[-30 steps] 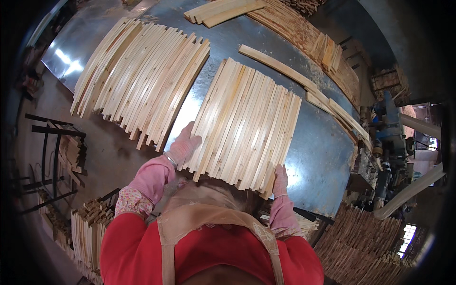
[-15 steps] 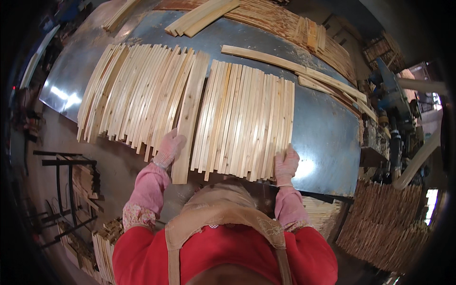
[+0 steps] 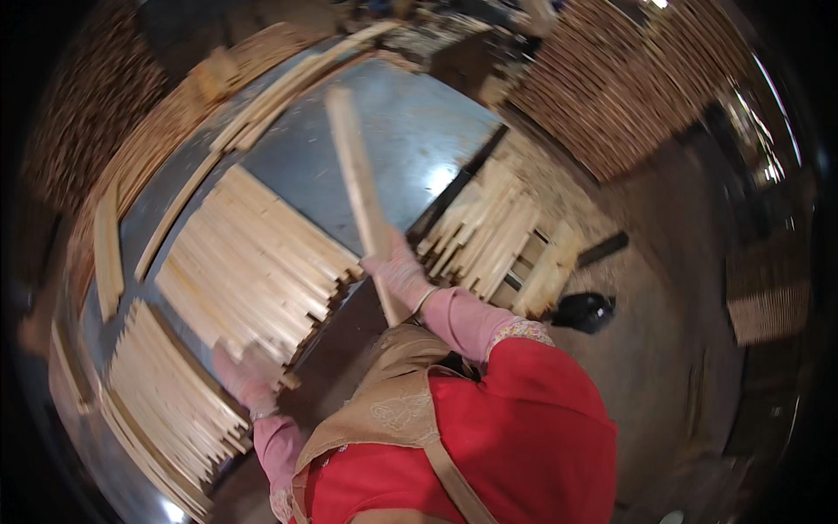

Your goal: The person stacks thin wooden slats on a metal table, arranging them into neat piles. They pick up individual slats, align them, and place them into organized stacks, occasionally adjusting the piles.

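My right hand (image 3: 400, 272), in a pale pinkish glove, is closed around a long wooden slat (image 3: 360, 175). That slat is raised and tilted, its far end over the bare metal of the table (image 3: 419, 113). My left hand (image 3: 247, 377), gloved too and smeared by motion, is at the near left corner of a row of wooden slats (image 3: 253, 262); its fingers do not show clearly. Left of it, past a gap, lies a second row of slats (image 3: 166, 397). Both rows lie side by side with uneven near ends.
Long loose strips (image 3: 179, 214) lie along the table's far side, with a short board (image 3: 108, 253) beside them. Below the right edge is a lower pile of slats (image 3: 489, 231), near a black bag-like object (image 3: 583, 312). Large stacks of slats (image 3: 611, 87) stand at far right.
My view has turned to the right. My right hand has left the row's right edge and now holds up a slat. My left hand has left the wide board and is at the right-hand row.
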Tool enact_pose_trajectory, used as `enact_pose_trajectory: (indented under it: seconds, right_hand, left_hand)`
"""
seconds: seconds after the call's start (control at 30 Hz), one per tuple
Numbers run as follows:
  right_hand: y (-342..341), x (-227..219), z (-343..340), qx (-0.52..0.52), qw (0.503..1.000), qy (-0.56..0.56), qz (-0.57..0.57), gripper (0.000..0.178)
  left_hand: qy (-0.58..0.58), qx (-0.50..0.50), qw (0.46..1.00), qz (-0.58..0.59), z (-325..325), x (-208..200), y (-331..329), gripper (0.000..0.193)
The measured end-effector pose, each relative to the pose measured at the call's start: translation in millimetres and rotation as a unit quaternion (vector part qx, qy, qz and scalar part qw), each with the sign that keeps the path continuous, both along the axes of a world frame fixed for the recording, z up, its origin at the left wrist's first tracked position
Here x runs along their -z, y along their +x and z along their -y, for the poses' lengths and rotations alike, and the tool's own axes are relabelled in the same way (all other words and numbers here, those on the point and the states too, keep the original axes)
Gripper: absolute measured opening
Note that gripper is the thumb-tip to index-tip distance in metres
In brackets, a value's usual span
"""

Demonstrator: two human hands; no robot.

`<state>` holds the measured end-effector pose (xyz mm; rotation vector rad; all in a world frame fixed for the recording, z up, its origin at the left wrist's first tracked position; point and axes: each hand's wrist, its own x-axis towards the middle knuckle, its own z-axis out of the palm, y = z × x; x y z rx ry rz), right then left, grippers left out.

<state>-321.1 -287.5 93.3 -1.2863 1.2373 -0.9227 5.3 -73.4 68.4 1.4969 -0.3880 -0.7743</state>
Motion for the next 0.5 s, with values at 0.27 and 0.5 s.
enact_pose_trajectory:
  seconds: [0.27,0.5]
  right_hand:
    - [-290.0,105.1,39.7,0.421,0.890,0.124,-0.123,0.075]
    - [-353.7,270.5,47.4,0.373,0.886,0.250,-0.117,0.070]
  left_hand:
    - [0.474,-0.100,0.860,0.162,8.5,50.7,36.4,0.088]
    - [0.497,-0.083,0.846,0.172,16.9,43.6,23.2,0.081]
